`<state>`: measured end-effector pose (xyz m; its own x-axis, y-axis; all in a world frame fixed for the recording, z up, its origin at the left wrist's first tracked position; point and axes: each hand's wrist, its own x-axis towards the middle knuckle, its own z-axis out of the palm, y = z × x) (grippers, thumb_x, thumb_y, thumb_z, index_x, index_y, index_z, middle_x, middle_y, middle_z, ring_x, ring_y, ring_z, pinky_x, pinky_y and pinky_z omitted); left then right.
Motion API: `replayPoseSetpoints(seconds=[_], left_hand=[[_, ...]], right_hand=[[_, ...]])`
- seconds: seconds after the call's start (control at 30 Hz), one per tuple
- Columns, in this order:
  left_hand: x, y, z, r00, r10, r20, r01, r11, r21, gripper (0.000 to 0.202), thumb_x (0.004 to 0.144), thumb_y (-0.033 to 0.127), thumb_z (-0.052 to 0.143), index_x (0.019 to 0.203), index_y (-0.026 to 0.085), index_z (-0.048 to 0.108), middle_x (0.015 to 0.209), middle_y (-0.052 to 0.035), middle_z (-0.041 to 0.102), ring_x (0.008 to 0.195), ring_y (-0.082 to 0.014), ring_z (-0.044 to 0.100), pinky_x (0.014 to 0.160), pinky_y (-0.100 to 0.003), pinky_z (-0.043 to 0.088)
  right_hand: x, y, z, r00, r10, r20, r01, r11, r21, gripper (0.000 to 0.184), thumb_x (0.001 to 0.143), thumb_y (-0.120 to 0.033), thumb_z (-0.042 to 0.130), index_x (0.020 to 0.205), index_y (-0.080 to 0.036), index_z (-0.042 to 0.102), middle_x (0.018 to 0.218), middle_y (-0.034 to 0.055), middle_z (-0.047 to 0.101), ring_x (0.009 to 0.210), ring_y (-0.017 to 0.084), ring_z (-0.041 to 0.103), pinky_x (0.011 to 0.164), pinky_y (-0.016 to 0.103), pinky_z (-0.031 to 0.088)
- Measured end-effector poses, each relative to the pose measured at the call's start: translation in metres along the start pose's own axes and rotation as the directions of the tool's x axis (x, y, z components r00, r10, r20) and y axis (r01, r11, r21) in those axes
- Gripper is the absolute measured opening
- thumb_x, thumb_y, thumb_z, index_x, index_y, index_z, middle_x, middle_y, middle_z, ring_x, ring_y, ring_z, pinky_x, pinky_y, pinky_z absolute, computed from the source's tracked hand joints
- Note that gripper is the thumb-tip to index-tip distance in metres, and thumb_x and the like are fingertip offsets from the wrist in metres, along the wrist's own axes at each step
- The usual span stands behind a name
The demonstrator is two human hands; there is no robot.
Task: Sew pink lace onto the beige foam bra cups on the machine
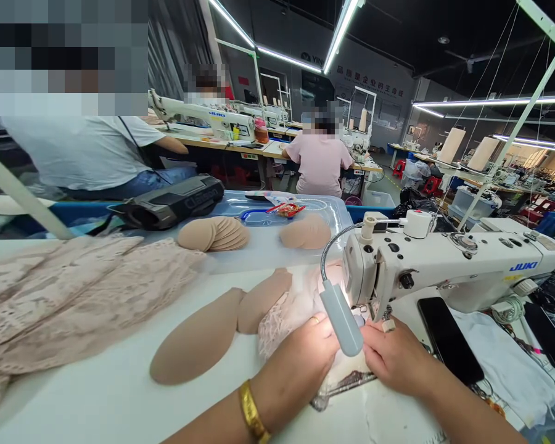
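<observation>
A white sewing machine stands in front of me, and its gooseneck lamp lights the needle area. My left hand, with a gold bracelet at the wrist, has its fingers closed on pale pink lace fabric left of the needle. On the other side, my right hand is closed at the fabric's edge by the presser foot. The lamp head hides part of the fingertips and the stitching spot. Two joined beige cup pads lie flat to the left of the lace.
Lace panels spread across the left of the table. Beige pads are fanned out behind, beside a black speaker-like case. A phone and white cloth lie at right. Other people sit at machines ahead.
</observation>
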<state>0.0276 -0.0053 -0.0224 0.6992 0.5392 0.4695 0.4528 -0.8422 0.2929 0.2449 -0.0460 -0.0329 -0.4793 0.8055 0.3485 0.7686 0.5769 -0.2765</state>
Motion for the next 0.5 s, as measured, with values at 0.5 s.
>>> replayPoseSetpoints(seconds=[0.5], left_hand=[[-0.002, -0.002, 0.015, 0.994, -0.106, -0.029, 0.109, 0.985, 0.133, 0.028, 0.096, 0.012, 0.046, 0.084, 0.019, 0.07, 0.091, -0.0115, 0.07, 0.086, -0.0322, 0.062, 0.076, -0.049, 0.053]], right_hand=[[0.0, 0.003, 0.004, 0.999, -0.006, -0.048, 0.006, 1.0, -0.005, 0.016, 0.087, -0.008, 0.046, 0.08, -0.022, 0.048, 0.082, 0.001, 0.054, 0.073, 0.018, 0.045, 0.065, 0.028, 0.032]])
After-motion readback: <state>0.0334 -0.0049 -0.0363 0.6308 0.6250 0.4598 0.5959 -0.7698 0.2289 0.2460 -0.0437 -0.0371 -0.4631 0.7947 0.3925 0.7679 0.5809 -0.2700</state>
